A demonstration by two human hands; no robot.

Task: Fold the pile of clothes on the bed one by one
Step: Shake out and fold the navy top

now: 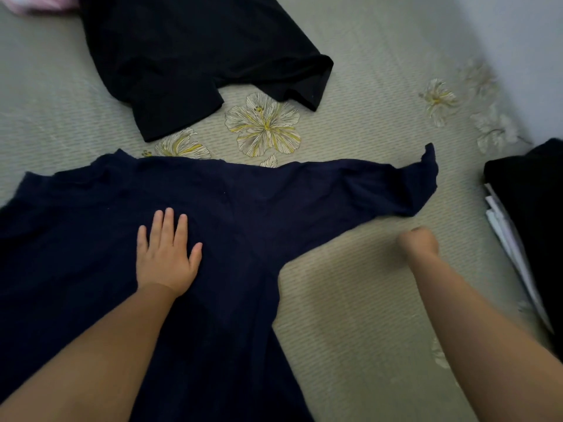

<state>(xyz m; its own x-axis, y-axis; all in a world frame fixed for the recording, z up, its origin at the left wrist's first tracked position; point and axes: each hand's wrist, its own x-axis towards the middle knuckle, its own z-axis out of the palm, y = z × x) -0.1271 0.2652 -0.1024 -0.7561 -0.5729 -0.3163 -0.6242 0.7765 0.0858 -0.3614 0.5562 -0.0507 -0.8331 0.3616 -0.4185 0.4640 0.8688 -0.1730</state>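
A view from above, looking down at a bed (350, 300) covered with a pale woven mat printed with cream and yellow flowers.

A navy shirt (213, 208) lies spread out in the lower left and middle of the view, with one short sleeve (405, 184) stretched out to the right, its tip slightly curled up. The left hand (167, 251) rests flat on the chest of the shirt, fingers straight and a little spread, pressing the cloth down without gripping it. The right hand (419, 243) is over bare mat just below the sleeve, near it but not touching. It is blurred, and its fingers look curled under; whether the grip is closed or only loosely curled cannot be told, though it appears to hold nothing.

Beyond the navy shirt, apart from it, lies a black garment (198, 56), unfolded and rumpled. A scrap of pink cloth (18, 4) shows at the top left corner. At the right edge sits a dark stack (530, 208) with white edges (502, 226) showing beneath it, possibly clothes already folded.

The step in hand seems to be flattening the shirt before folding the sleeve in. To do it well, keep the left palm anchoring the body, pinch the sleeve at its outer edge, and bring it straight across so the fold line runs parallel to the side seam. Smooth out wrinkles near the shoulder first, since creases trapped now will stay in the folded shirt.
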